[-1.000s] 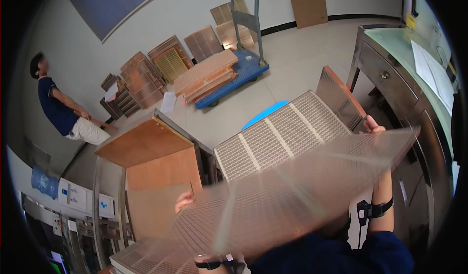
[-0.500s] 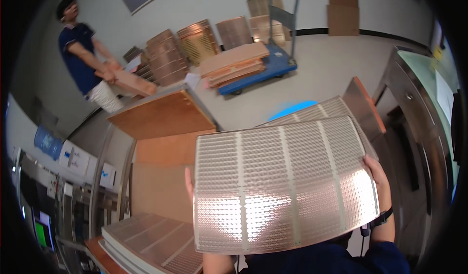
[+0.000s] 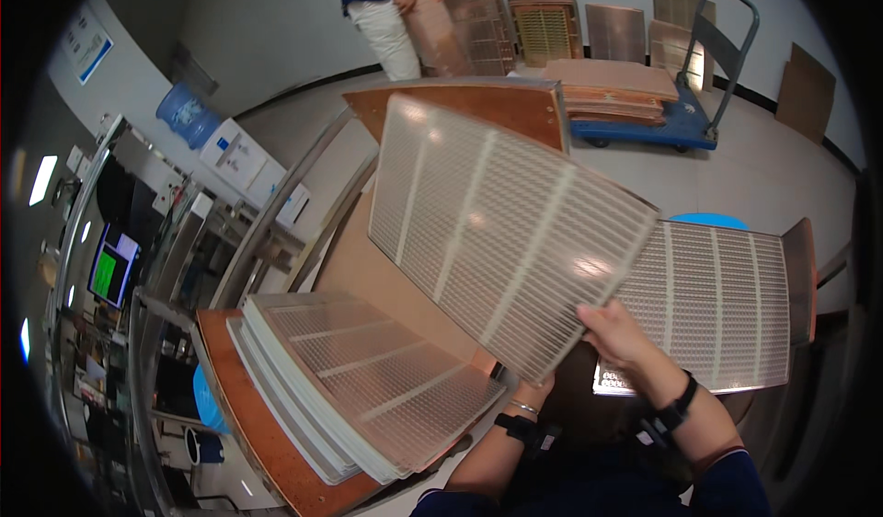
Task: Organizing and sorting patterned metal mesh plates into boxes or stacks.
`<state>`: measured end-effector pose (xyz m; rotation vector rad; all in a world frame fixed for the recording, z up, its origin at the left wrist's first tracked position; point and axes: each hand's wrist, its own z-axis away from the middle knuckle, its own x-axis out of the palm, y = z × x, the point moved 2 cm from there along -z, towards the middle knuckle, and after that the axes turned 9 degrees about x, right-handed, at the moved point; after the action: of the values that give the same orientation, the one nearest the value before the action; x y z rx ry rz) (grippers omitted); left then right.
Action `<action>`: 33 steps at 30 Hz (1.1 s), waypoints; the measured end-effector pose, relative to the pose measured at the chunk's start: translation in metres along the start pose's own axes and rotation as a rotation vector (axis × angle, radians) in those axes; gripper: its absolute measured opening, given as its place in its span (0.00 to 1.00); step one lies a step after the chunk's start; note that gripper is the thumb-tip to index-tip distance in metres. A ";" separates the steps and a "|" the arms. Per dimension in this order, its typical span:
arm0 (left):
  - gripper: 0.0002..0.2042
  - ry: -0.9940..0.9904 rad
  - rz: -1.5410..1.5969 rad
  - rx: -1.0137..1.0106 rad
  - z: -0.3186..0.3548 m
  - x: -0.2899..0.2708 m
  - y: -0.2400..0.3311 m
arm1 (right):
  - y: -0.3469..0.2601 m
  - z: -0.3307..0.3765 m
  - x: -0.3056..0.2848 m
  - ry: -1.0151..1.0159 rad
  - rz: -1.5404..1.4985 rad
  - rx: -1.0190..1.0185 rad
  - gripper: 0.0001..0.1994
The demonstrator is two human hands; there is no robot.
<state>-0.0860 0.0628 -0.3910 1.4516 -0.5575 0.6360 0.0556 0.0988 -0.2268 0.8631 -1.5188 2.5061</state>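
I hold a large whitish perforated panel (image 3: 501, 232) tilted up in front of me, above a brown board (image 3: 368, 269). My right hand (image 3: 612, 333) grips its near corner from above. My left hand (image 3: 536, 394) holds the near edge from below, with its fingers mostly hidden behind the panel. A stack of similar panels (image 3: 368, 379) lies at the lower left on a brown board (image 3: 248, 416). Another single panel (image 3: 708, 305) lies flat to my right.
Another person (image 3: 382, 6) stands at the far top handling a brown panel (image 3: 432, 20). A blue trolley (image 3: 644, 117) loaded with boards is at the upper right, with more panels leaning on the wall behind. A water bottle (image 3: 184, 112), metal racks and a monitor (image 3: 110, 273) are on the left.
The held panel has swung left and tilted up, away from the panel on the right. The view has turned left, so the stack at the lower left now shows fully.
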 end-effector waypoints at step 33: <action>0.19 0.404 0.043 -0.448 0.014 -0.086 -0.076 | 0.126 -0.020 0.098 -0.686 1.047 -0.216 0.30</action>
<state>-0.0943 0.0432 -0.5049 0.8632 -0.3805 0.7597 -0.0792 0.0312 -0.2838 1.1684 -3.0561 2.6035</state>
